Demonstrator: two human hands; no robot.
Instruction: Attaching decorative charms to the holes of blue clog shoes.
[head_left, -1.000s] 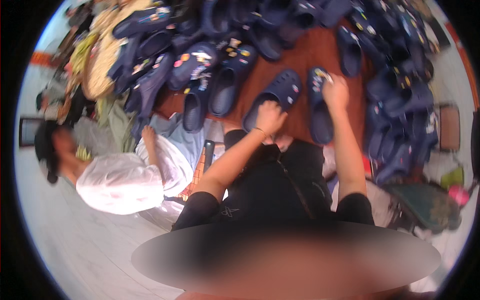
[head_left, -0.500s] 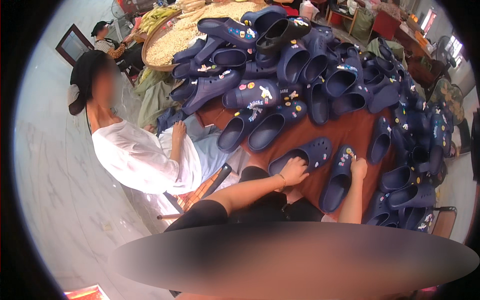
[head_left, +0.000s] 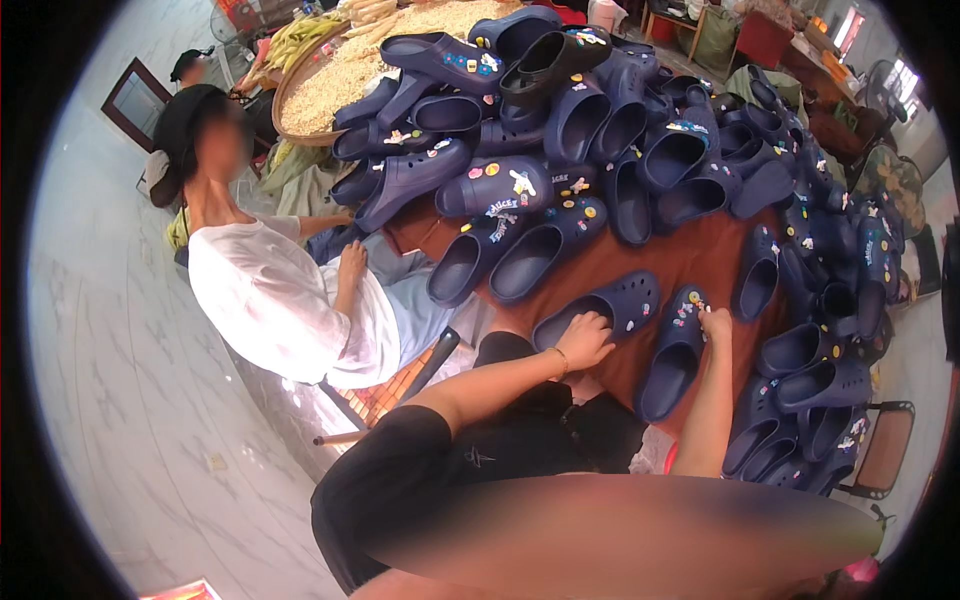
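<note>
navy foam clogs everywhere, but the two that matter sit side by side right at the near edge of the brown bench (head_left: 700, 255), directly in front of the person. the left hand (head_left: 583, 340) is resting over the heel opening of the left clog (head_left: 600, 310), fingers curled down into or onto the rim, though i can't tell if it's a real grip or just a steadying touch. the right hand (head_left: 714, 323) is pinched at the toe top of the right clog (head_left: 675, 350), right by the little charms there, and i can't make out whether it's holding a charm. both clogs lie with their long axis running away from the person, slanting up and to the right, heels nearest the body. so each hand has its own shoe, left on left, right on right, neither has to cross over. the big pile of clogs (head_left: 600, 130) is further back across the bench, well past arm's easy reach. another person in a white shirt (head_left: 270, 300) sits off to the left, hands kept to their own lap.
</note>
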